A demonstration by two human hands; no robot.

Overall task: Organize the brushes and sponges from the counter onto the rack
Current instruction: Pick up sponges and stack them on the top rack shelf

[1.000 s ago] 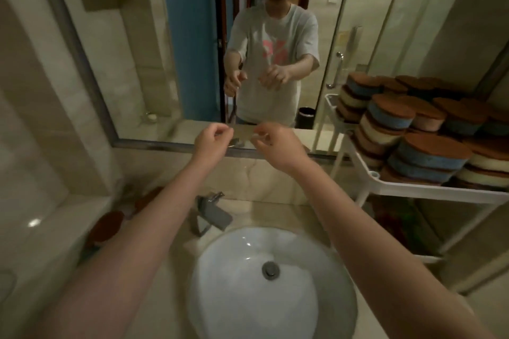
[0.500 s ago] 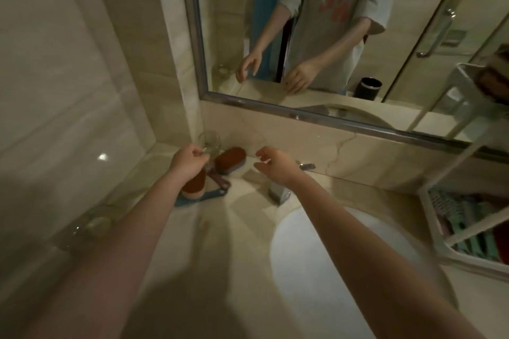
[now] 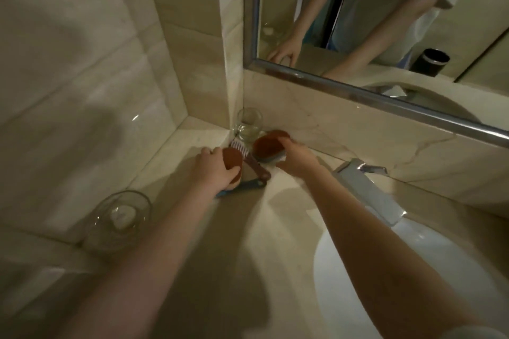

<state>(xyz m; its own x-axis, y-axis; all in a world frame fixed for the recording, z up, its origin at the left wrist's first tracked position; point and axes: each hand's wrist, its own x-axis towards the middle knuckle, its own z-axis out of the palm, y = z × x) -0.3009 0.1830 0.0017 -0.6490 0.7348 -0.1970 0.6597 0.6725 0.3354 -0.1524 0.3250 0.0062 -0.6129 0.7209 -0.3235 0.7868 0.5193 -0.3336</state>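
Note:
Two round brown-topped sponges lie in the far left corner of the counter. My left hand (image 3: pixel 213 170) grips the nearer sponge (image 3: pixel 232 159), fingers curled round its edge. My right hand (image 3: pixel 296 157) holds the farther sponge (image 3: pixel 265 144), which has a blue and a white layer under the brown top. Between the hands lie a brown-handled brush (image 3: pixel 257 168) with white bristles by the corner and a blue-handled brush (image 3: pixel 242 189), partly hidden under my left hand. The rack is out of view.
A clear glass (image 3: pixel 248 125) stands in the corner just behind the sponges. A larger glass bowl (image 3: pixel 118 219) sits at the counter's left edge. The chrome faucet (image 3: pixel 363 184) and white basin (image 3: pixel 385 269) are to the right. A mirror (image 3: pixel 385 22) hangs above.
The view swung left and down from the mirror and rack to the counter corner. Both hands dropped onto the sponges and took hold of them.

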